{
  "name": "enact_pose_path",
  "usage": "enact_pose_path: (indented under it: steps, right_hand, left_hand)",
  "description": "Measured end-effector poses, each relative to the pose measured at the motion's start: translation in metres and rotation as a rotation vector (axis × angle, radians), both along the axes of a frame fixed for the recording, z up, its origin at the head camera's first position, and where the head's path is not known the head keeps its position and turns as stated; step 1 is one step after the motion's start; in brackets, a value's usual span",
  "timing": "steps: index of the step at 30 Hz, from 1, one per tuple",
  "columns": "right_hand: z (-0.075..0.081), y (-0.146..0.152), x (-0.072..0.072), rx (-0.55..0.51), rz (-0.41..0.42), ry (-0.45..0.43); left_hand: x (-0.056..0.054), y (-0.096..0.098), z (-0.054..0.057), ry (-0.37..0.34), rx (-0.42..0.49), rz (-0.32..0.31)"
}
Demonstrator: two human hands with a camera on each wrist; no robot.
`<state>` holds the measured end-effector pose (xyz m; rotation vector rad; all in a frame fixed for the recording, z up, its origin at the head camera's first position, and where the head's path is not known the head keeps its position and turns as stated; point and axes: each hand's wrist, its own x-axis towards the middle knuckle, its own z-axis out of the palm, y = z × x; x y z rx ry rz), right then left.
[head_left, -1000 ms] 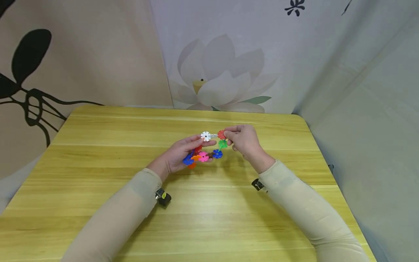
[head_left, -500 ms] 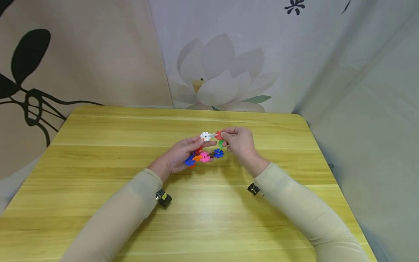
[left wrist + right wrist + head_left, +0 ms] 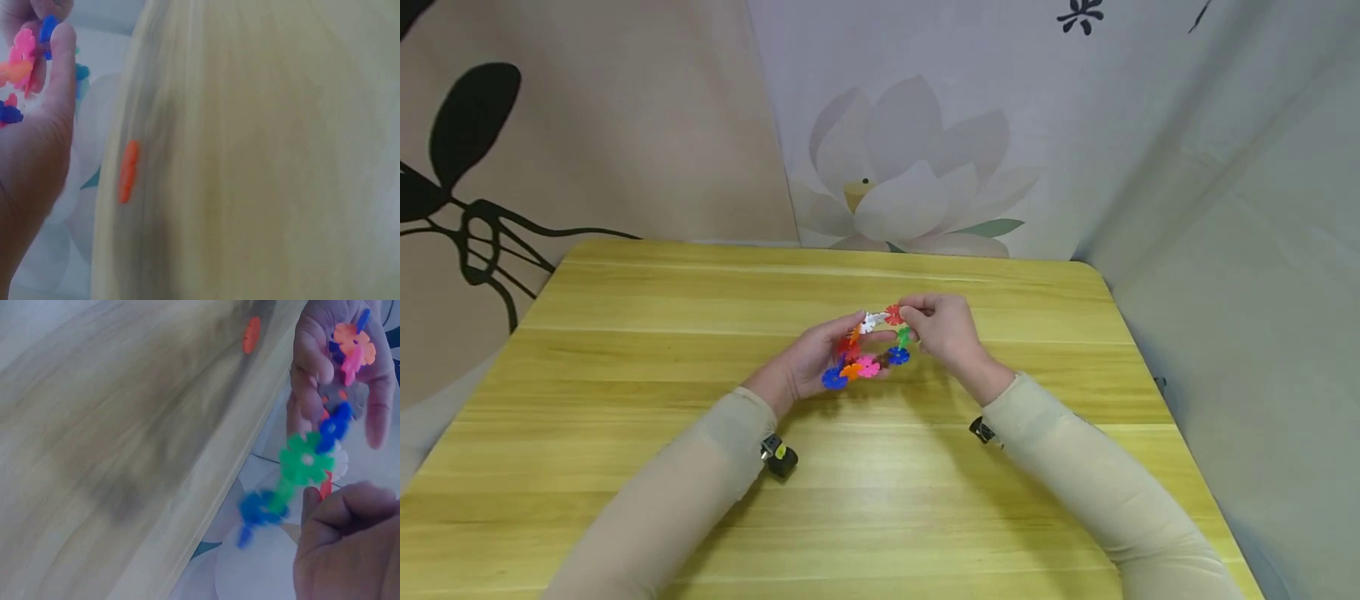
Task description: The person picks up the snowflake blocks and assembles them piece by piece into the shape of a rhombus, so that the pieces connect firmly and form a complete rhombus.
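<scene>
Several toothed plastic snowflake discs are linked into a ring-like chain between both hands. My left hand holds the chain's left side, thumb at the white disc and fingers stretched behind it. Thumb and fingertips of my right hand pinch a red disc beside the white one. A green disc and a blue disc hang below the right fingertips. Along the bottom run a pink disc and another blue disc near the left palm. The right wrist view shows the green disc blurred.
Both hands are above a wooden table. A loose orange disc shows against the tabletop near its far edge in both wrist views. Patterned cloth hangs behind the table, and a plain curtain stands along the right.
My right hand has shifted slightly left, bringing its red disc closer to the left thumb. The white disc has tilted, and the orange disc below the left blue one no longer shows there.
</scene>
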<state>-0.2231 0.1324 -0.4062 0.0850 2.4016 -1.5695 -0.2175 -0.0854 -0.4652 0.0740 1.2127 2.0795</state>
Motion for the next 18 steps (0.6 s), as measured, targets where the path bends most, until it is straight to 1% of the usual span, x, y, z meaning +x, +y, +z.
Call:
enact_pose_path:
  steps: [3, 5, 7, 10, 11, 12, 13, 14, 16, 18]
  right_hand:
    - [-0.001, 0.000, 0.001, 0.119, 0.056, 0.055]
    - [-0.001, 0.001, 0.001, 0.181, 0.088, 0.088]
    - [-0.001, 0.004, 0.001, 0.221, 0.093, 0.130]
    - [-0.003, 0.009, 0.002, 0.241, 0.073, 0.208]
    - [-0.005, 0.010, 0.003, 0.247, 0.082, 0.235]
    - [-0.008, 0.011, 0.004, 0.264, 0.112, 0.259]
    - [-0.011, 0.010, 0.005, 0.292, 0.167, 0.283]
    - [-0.016, 0.008, 0.007, 0.329, 0.239, 0.308]
    - [-0.027, 0.001, 0.011, 0.420, 0.426, 0.357]
    - [-0.039, -0.011, 0.014, 0.512, 0.615, 0.411]
  left_hand:
    - [0.001, 0.002, -0.003, -0.068, -0.016, 0.041]
    - [0.001, 0.002, -0.004, -0.091, -0.038, 0.051]
    - [-0.001, 0.001, -0.005, -0.106, -0.053, 0.057]
    - [-0.006, -0.009, 0.000, -0.094, -0.074, 0.086]
    - [-0.009, -0.013, 0.003, -0.079, -0.078, 0.104]
    - [-0.011, -0.018, 0.006, -0.065, -0.084, 0.128]
    - [-0.014, -0.023, 0.008, -0.050, -0.079, 0.153]
    - [-0.016, -0.028, 0.010, -0.034, -0.086, 0.177]
    - [-0.020, -0.036, 0.012, -0.004, -0.098, 0.206]
    - [-0.022, -0.040, 0.013, 0.008, -0.108, 0.214]
